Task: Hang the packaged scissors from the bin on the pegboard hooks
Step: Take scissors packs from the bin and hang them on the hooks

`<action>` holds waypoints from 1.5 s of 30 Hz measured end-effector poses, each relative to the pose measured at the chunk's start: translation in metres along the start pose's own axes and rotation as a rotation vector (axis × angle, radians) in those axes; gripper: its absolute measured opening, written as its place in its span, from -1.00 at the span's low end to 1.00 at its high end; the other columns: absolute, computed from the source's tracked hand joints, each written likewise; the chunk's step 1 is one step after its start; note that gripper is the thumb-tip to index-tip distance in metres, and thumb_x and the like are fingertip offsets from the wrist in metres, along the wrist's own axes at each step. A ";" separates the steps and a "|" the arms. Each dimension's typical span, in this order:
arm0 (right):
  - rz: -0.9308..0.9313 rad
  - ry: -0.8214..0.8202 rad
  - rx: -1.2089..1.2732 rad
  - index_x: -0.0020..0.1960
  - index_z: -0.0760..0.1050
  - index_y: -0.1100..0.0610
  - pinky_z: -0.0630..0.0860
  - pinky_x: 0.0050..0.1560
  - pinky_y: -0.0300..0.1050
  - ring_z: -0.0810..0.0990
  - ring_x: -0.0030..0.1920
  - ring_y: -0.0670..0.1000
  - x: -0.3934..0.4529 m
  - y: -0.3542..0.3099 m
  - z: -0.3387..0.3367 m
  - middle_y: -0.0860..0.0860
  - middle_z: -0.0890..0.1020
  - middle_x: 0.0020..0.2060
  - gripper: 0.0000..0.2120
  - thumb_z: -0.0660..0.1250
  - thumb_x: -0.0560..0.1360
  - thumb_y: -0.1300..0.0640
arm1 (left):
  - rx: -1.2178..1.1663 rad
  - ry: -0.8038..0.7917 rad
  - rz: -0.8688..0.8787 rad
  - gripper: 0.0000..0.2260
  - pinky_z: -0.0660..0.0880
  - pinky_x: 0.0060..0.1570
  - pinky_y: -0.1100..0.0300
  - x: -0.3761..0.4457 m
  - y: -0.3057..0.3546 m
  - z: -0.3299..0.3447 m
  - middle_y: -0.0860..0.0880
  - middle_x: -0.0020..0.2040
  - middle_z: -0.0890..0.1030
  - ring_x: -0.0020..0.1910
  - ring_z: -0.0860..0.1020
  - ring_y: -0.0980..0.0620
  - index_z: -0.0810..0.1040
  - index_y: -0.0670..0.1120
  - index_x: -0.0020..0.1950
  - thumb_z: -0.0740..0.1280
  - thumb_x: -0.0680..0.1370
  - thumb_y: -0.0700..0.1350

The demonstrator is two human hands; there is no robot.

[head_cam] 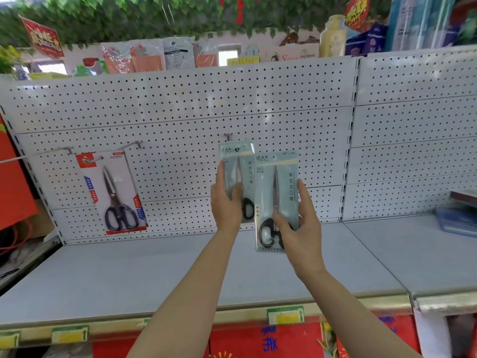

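Against the middle panel of the white pegboard (180,104), just above the grey shelf (129,275), both bare hands are raised, each with a pale green pack of black-handled scissors. The left hand (225,205) holds the left pack (238,161) by its lower half, thumb lying up along the pack's left edge and the fingers behind it; the hole at the top of this pack sits right at the tip of a short metal hook (228,136) sticking out of the board, though whether the hook has passed through the hole cannot be told. The right hand (299,223) grips the right pack (277,192), thumb pressed over the black handles near the bottom and the fingers wrapped round the right edge; this pack stands upright, a little lower than the other, and its left edge overlaps the left pack's right edge. Toward the left end of the same panel a larger pair of scissors in a red-trimmed pack (114,192) hangs slightly tilted from a long hook (129,146), with another bare hook (56,151) just beside it near the panel's left edge. Along the top edge of the pegboard stand assorted packaged goods (178,54), under a fringe of green leaves (129,19). Yellow price tags (285,316) are set along the shelf's front edge.
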State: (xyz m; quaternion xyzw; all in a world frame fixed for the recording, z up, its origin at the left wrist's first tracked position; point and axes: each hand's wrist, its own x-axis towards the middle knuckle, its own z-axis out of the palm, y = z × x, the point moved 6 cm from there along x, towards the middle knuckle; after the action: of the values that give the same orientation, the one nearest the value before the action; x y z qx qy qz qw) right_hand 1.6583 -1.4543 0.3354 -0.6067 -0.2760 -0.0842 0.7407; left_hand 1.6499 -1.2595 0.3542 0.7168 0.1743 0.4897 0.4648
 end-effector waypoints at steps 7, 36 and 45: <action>0.002 -0.028 -0.019 0.53 0.19 -0.22 0.58 0.13 -0.22 0.57 0.24 -0.06 0.008 0.005 0.016 -0.02 0.52 0.36 -0.25 0.37 0.51 0.31 | 0.233 0.044 0.051 -0.48 0.45 -0.10 0.13 0.007 -0.005 -0.012 -0.03 0.13 0.43 0.00 0.48 -0.01 0.26 0.25 0.51 0.31 0.61 -0.08; -0.069 -0.048 -0.166 0.50 0.30 0.01 0.40 0.07 -0.49 0.48 0.15 -0.18 0.069 0.038 0.078 -0.03 0.39 0.21 -0.36 0.32 0.49 0.36 | 0.412 -0.058 0.213 -0.38 0.54 -0.15 0.09 0.054 0.037 -0.010 0.08 0.30 0.30 0.12 0.49 0.05 0.27 0.24 0.46 0.43 0.45 0.13; -0.499 0.130 -0.732 0.42 0.42 0.18 0.31 0.35 -0.05 0.44 0.32 0.06 0.069 -0.013 0.029 0.08 0.53 0.30 -0.48 0.40 0.50 0.08 | 0.579 -0.062 0.560 -0.35 0.19 0.46 0.03 0.027 0.073 -0.019 -0.03 0.53 0.28 0.52 0.19 -0.02 0.25 -0.04 0.55 0.30 0.54 0.19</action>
State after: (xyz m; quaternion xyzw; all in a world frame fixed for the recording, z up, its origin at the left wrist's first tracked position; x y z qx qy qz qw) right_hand 1.7014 -1.4157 0.3846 -0.7374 -0.3188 -0.3901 0.4499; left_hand 1.6312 -1.2682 0.4310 0.8523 0.0888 0.5062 0.0975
